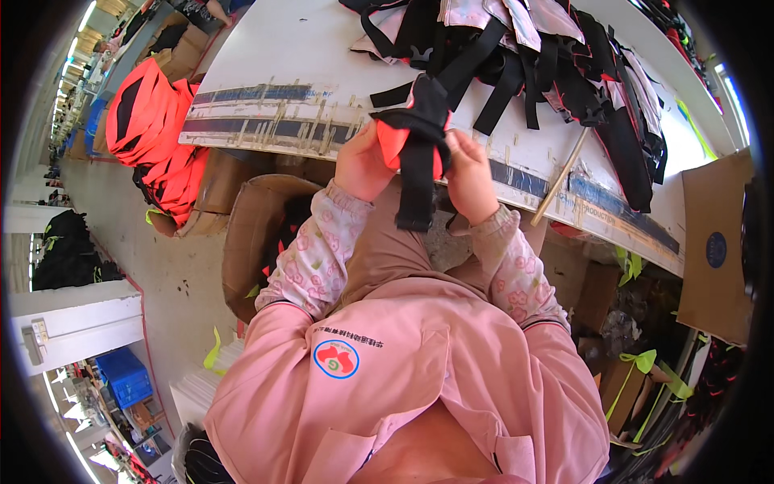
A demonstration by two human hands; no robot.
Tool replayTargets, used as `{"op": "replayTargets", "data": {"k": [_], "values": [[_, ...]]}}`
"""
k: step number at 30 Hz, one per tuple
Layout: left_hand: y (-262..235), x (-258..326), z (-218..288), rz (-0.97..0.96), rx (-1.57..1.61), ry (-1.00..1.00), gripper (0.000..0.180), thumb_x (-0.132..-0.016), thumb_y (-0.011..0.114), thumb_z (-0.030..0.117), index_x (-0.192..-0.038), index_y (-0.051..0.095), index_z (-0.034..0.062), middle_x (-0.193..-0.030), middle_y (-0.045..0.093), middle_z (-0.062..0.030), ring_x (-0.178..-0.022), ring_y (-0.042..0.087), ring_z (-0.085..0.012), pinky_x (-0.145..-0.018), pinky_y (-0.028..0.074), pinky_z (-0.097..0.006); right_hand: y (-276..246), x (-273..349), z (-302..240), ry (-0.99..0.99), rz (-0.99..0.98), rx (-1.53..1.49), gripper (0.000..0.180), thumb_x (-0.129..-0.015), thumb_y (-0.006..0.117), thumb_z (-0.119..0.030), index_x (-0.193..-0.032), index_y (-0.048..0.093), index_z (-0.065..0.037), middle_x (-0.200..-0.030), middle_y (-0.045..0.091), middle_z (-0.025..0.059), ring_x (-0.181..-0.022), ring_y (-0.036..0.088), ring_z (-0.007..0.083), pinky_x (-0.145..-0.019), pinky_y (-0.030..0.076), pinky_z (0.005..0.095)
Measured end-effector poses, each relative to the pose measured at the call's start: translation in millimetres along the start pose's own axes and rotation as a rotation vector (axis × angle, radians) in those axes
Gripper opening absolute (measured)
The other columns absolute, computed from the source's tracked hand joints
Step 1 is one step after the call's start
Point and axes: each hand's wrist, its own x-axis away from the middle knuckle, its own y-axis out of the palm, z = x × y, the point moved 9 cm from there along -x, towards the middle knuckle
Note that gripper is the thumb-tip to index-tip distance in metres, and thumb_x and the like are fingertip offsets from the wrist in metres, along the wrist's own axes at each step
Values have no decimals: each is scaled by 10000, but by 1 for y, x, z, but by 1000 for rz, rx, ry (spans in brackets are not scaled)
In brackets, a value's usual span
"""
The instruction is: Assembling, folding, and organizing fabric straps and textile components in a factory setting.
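Note:
An orange-and-black fabric piece with black webbing straps (417, 173) is held up at the near edge of the white table. My left hand (362, 164) grips its left side, fingers closed on the orange cloth. On its right side my right hand (471, 176) pinches the edge, thumb on top. One wide black strap dangles from the piece toward my lap. Just beyond, a pile of black straps and pale pink fabric pieces (516, 48) with buckles lies on the table (274, 48).
A wooden stick (561, 176) rests at the table's front edge, right of my hand. A stack of orange fabric (149, 121) stands left of the table. An open cardboard box (250, 234) sits by my left leg; another carton (717, 250) is at the right.

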Motion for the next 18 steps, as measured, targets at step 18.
{"op": "replayTargets", "data": {"k": [18], "values": [[-5,3,7,194,-189,321,455,-984,351,353,-1062,585,-30,-1010,630,-82,-916,604,-155,-825,470,-281,22,-6,-30,-131,232,393,198,-947,486,-207,-1016,544,-31,-857,566,-14,-726,485,62,-693,409,188]]}}
